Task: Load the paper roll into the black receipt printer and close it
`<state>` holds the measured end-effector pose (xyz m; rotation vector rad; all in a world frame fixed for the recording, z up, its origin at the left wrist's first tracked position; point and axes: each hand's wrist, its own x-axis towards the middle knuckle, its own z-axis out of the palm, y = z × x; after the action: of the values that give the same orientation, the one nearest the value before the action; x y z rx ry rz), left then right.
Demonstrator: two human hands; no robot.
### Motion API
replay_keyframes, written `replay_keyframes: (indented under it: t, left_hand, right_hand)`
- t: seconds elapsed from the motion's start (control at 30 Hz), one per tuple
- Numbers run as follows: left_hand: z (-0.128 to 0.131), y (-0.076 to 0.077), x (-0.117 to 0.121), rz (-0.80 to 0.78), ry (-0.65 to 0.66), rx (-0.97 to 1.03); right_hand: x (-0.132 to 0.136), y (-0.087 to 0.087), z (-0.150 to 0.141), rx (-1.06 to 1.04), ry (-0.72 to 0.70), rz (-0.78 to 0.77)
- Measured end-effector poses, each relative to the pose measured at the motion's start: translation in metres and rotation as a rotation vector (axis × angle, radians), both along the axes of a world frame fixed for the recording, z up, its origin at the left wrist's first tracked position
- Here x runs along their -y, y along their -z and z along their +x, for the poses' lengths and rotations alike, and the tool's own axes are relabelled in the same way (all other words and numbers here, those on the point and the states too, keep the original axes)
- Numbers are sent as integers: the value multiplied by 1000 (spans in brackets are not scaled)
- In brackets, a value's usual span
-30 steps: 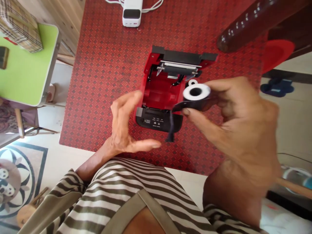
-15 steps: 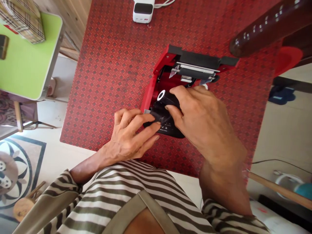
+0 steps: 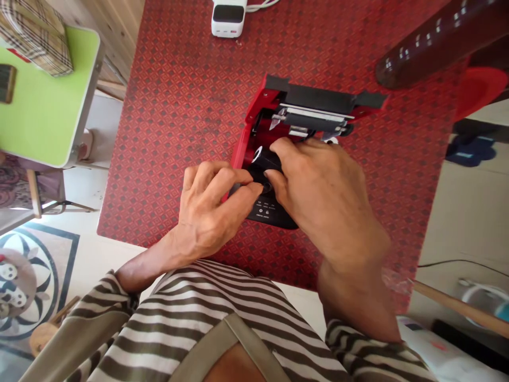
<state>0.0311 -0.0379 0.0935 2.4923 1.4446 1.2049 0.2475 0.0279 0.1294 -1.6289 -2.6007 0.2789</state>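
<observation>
Red patterned table, white charger near 12 o'clock; printer at centre, lid raised. Right hand closed on black roll, thumb and fingers gripping it inside printer. Left hand curled, thumb and forefinger tips close together below roll; cannot tell what they pinch. Both hands backs-up, forearms in from 8 and 5 o'clock. Roll's white core end faces 9, long axis roughly 9–3.
</observation>
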Motion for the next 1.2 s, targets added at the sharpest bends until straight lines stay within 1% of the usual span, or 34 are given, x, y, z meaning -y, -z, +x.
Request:
replay_keyframes:
  t: [0.13,0.2,0.33,0.4,0.47,0.53,0.6,0.67,0.73,0.8,0.87,1.0,1.1,1.2]
  left_hand:
    - [1,2,-7,-42,-20,-13]
    - [0,4,-10,-78,-13,-5]
    - [-3,5,-13,-169,5,11]
    - [-4,5,-13,-210,16,16]
    - [-4,4,-13,-231,19,14]
    - [-3,3,-14,-234,12,5]
    - [-4,2,-14,-230,10,1]
    - [-4,2,-14,-226,17,13]
    - [-4,3,-15,-219,21,32]
    - [-4,3,-15,-214,17,43]
    - [-3,3,-15,-209,20,52]
    - [-1,3,-16,-212,60,79]
    - [-1,3,-17,-212,80,81]
    - [-1,3,-19,-185,100,86]
  right_hand:
    - [-10,5,-7,68,-18,-5]
    - [-14,10,-11,97,1,-24]
    - [-17,31,-16,88,47,6]
    - [-17,42,-15,52,33,39]
    - [-16,47,-13,-1,17,78]
    - [-11,44,-8,-59,-6,91]
    - [-3,32,0,-123,-31,65]
    - [7,16,11,-206,-99,26]
    - [19,1,23,-289,-211,9]
    - [29,-7,31,-328,-266,39]
    - [36,-6,33,-337,-238,104]
    - [42,7,25,-378,-138,207]
    - [45,13,21,-413,-98,230]
    - [47,14,23,-447,-88,214]
